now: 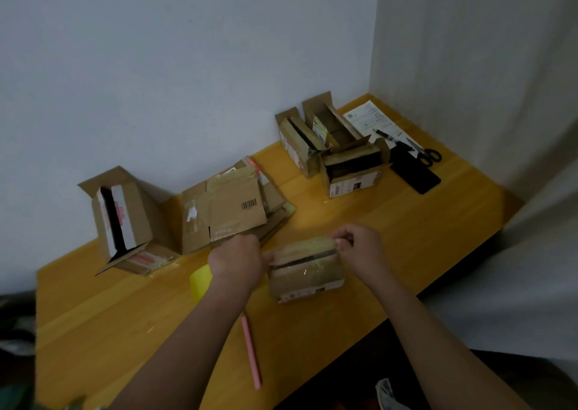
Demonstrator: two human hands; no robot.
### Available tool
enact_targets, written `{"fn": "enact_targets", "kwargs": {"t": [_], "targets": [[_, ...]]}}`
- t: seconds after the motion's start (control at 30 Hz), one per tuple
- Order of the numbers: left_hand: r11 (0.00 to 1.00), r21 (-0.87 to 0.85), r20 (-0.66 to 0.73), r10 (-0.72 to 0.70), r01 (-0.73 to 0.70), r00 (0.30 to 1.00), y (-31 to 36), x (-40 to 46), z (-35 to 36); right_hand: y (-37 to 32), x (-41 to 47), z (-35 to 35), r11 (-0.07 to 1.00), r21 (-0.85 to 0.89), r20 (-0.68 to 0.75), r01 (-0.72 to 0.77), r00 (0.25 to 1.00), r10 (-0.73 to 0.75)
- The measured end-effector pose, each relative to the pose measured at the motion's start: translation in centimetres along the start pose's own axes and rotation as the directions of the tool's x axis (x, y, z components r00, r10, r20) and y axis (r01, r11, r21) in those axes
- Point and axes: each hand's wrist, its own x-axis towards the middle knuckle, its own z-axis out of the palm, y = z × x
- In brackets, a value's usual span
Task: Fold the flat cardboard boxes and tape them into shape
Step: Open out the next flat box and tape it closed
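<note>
Head view: small cardboard box [306, 268] at near centre of table [125, 315]; left hand [237, 261] grips left end, right hand [359, 247] pinches top flap edge; judged light, thin-walled, crushable, tape-slick; hold by corners.

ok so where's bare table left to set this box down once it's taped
Free: the near-left table, left of the pink stick; also the strip between the small box and the open boxes. Crowded: the flat cardboard pile by the wall.

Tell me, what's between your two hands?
A small cardboard box sits between the left hand and the right hand, which hold it at either end on the yellow table, seen in the head view.
</note>
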Motion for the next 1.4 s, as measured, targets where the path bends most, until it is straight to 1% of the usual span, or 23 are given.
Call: {"fn": "enact_targets", "kwargs": {"t": [0.07,0.13,0.2,0.27,0.3,0.33,0.43,0.57,0.67,0.73,0.83,0.97,1.1,1.2,1.3,1.4], "targets": [[0.998,-0.066,0.029,0.014,-0.012,0.999,-1.0,0.1,0.7,0.1,0.0,-0.1,1.0,0.012,0.007,-0.002,1.0,0.002],[0.987,-0.148,0.057,0.063,-0.054,0.996,-2.2,0.3,1.4,0.1,0.0,-0.1,0.999,0.041,0.002,-0.021,1.0,0.021],[0.95,-0.3,0.125,0.124,-0.082,0.984,-3.5,0.5,1.6,0.3,-0.2,-0.1,0.998,0.047,-0.012,-0.032,0.999,0.032],[0.897,-0.44,0.198,0.147,-0.046,0.969,-4.5,0.5,1.6,0.2,-0.4,-0.2,0.999,0.041,-0.031,-0.032,0.999,0.033],[0.891,-0.454,0.209,0.142,-0.033,0.968,-4.8,0.4,1.6,0.2,-0.5,-0.2,0.998,0.045,-0.037,-0.031,0.999,0.033],[0.9,-0.434,0.201,0.138,-0.038,0.97,-4.9,0.4,1.8,0.1,-0.5,-0.2,0.998,0.057,-0.036,-0.035,0.999,0.038],[0.951,-0.304,0.145,0.109,-0.06,0.983,-4.3,0.3,1.5,0.0,-1.0,0.2,0.993,0.088,-0.043,-0.082,0.995,0.086],[0.959,-0.207,0.047,0.207,-0.193,0.977,-3.6,0.1,0.2,-0.3,-1.3,-0.1,0.991,0.099,-0.089,-0.093,0.991,0.102],[0.967,-0.137,0.006,0.22,-0.217,0.976,-3.2,-0.4,-0.4,-0.5,-1.5,-0.5,0.983,0.148,-0.07,-0.106,0.991,0.118],[0.973,-0.098,0.008,0.209,-0.207,0.978,-2.8,-0.7,-0.5,-0.5,-1.5,-0.5,0.98,0.154,-0.05,-0.128,0.989,0.137],[0.987,-0.031,0.056,0.162,-0.16,0.985,-2.2,-1.3,-0.3,-0.4,-1.5,-0.2,0.985,0.106,-0.016,-0.136,0.99,0.139],[0.991,-0.061,0.101,0.123,-0.117,0.987,-1.1,-1.4,1.2,-0.3,-1.3,0.2,0.994,0.049,-0.03,-0.099,0.995,0.1],[0.984,-0.062,0.09,0.17,-0.164,0.981,-0.3,-1.2,2.3,0.3,-1.2,0.6,1.0,-0.017,-0.079,-0.018,0.997,0.017],[0.964,-0.003,0.123,0.263,-0.264,0.957,0.1,-0.9,2.9,0.6,-1.1,0.9,1.0,-0.011,-0.072,-0.002,0.997,0.001],[0.957,-0.008,0.195,0.286,-0.29,0.938,0.0,-0.4,3.3,1.0,-0.7,1.1,1.0,0.01,-0.068,-0.004,0.998,0.005],[0.953,-0.01,0.201,0.298,-0.302,0.933,-0.1,-0.2,3.0,1.4,-0.3,1.0,0.996,0.071,-0.05,-0.06,0.997,0.064]]}}
